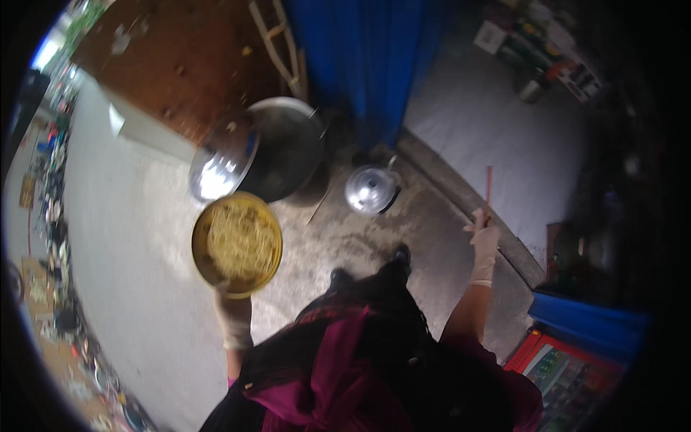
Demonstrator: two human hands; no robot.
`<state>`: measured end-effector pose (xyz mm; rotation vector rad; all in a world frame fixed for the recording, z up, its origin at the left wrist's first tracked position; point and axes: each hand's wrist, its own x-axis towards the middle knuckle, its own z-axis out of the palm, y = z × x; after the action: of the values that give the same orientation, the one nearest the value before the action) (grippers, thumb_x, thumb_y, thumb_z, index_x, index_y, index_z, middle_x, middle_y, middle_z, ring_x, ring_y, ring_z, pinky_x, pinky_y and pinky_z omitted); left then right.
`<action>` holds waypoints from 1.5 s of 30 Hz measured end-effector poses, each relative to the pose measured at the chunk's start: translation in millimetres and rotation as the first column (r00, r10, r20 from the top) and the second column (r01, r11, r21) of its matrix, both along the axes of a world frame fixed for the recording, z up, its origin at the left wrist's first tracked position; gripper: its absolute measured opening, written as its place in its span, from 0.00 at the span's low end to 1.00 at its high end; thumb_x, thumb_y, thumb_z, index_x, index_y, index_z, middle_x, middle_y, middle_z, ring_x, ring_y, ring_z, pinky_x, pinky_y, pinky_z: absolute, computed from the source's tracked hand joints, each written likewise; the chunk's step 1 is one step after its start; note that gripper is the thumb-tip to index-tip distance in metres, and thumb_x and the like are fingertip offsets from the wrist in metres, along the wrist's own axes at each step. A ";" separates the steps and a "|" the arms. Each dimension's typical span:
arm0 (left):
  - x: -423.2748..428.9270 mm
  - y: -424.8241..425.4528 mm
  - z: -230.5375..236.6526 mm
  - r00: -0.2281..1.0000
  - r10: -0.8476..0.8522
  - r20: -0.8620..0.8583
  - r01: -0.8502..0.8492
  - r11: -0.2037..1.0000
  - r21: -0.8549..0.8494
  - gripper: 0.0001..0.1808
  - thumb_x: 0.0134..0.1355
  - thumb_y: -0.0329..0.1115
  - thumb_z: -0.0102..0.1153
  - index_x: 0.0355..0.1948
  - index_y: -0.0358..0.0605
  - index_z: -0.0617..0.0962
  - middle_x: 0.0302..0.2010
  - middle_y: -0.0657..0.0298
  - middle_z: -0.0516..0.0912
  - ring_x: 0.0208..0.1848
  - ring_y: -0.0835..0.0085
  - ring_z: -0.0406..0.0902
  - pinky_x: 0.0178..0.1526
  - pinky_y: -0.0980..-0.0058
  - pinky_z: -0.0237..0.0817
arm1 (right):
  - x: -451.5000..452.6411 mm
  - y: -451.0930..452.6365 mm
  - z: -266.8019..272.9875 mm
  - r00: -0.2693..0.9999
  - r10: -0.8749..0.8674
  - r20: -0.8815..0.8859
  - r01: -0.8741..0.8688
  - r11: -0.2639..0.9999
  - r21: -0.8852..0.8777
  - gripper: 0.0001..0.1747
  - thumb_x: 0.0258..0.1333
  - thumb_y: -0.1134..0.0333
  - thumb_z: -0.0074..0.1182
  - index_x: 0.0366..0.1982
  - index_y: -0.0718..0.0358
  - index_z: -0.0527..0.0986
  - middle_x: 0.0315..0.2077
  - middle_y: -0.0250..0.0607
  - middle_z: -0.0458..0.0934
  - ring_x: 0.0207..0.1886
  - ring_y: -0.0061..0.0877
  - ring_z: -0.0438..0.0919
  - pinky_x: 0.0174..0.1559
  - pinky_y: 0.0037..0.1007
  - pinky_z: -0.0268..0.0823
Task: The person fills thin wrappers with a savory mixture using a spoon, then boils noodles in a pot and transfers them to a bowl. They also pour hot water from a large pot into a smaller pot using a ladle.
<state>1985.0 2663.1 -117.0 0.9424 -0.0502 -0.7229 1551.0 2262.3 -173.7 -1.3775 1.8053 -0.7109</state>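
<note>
In my gloved left hand (234, 316) is the near rim of a round yellow bowl (201, 249). Pale noodles (241, 240) lie inside it. My right hand (485, 237), also in a thin glove, is out to the right and grips reddish chopsticks (489, 186) that point away from me; whether there is one stick or two cannot be made out. Beyond the bowl stands a large dark pot (294, 154), with a shiny metal lid (224, 167) tilted against its left side. A metal kettle (371, 190) sits on the floor right of the pot.
A brown panel (178, 70) and wooden poles (278, 32) rise behind the pot. Next to them hangs a blue curtain or sheet (367, 65). A raised sill (459, 194) crosses the floor at right. A red-framed case (561, 362) stands near right, and a thin stick (319, 205) lies by the pot.
</note>
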 end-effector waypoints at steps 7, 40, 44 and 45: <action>-75.2 -133.6 -30.9 0.943 -0.331 -0.033 0.332 0.943 0.037 0.41 0.57 0.41 0.57 0.73 0.49 0.65 0.68 0.58 0.72 0.69 0.58 0.70 0.70 0.53 0.61 | -98.6 -66.8 27.3 0.891 -0.130 0.435 0.285 0.905 -0.315 0.25 0.72 0.47 0.52 0.43 0.61 0.85 0.24 0.34 0.83 0.23 0.16 0.78 0.27 0.26 0.69; -667.1 -1110.2 2.5 -0.469 -0.303 0.830 0.763 0.335 0.553 0.08 0.60 0.18 0.59 0.40 0.36 0.77 0.50 0.50 0.82 0.54 0.56 0.81 0.60 0.59 0.72 | -576.6 -523.0 220.8 0.583 -0.455 0.673 0.653 0.755 -0.055 0.21 0.67 0.56 0.61 0.34 0.71 0.82 0.28 0.45 0.86 0.23 0.27 0.85 0.27 0.24 0.78; -739.4 -1194.4 3.3 -0.351 -0.390 0.851 0.859 0.228 0.459 0.08 0.61 0.20 0.63 0.39 0.36 0.75 0.49 0.47 0.83 0.54 0.59 0.81 0.60 0.62 0.71 | -622.7 -559.1 225.2 0.582 -0.443 0.682 0.705 0.694 -0.150 0.22 0.66 0.55 0.62 0.36 0.72 0.82 0.29 0.45 0.87 0.26 0.28 0.86 0.29 0.25 0.80; -761.2 -1213.7 1.1 -0.289 -0.356 0.889 0.904 0.203 0.375 0.09 0.62 0.21 0.64 0.40 0.36 0.75 0.50 0.47 0.83 0.55 0.60 0.80 0.60 0.63 0.71 | -636.6 -568.1 227.2 0.602 -0.410 0.685 0.704 0.678 -0.212 0.21 0.67 0.57 0.62 0.36 0.72 0.82 0.30 0.45 0.87 0.26 0.27 0.86 0.30 0.25 0.79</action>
<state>1223.8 1449.3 -116.0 0.5471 -2.1097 -1.0734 914.4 1694.2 53.5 -0.6293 1.5782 -1.8202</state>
